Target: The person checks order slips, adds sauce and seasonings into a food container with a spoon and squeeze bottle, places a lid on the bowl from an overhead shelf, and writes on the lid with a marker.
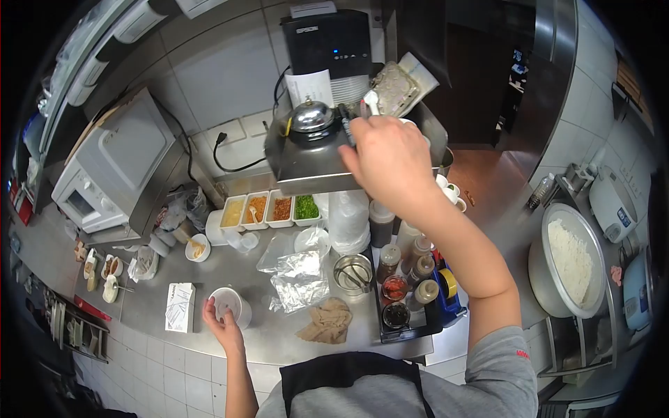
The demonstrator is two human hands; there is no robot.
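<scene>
My right hand [391, 157] reaches over the raised metal shelf [313, 182], beside dark pens [345, 120] and a white spoon-like item [372, 102]. Its fingertips are partly hidden, so a hold cannot be made out. A silver call bell [311, 116] stands to its left on the shelf, below a black printer [327, 45]. On the counter, my left hand [224, 322] touches the near side of a white round container [240, 306], with its fingers apart. A white printed box [180, 308] stands left of that container.
Food trays [280, 209], plastic bags [296, 272], a metal pot [353, 274], a brown cloth [327, 322] and sauce bottles [425, 292] crowd the steel counter [268, 348]. A microwave [115, 167] is left; a rice bowl [568, 261] is right.
</scene>
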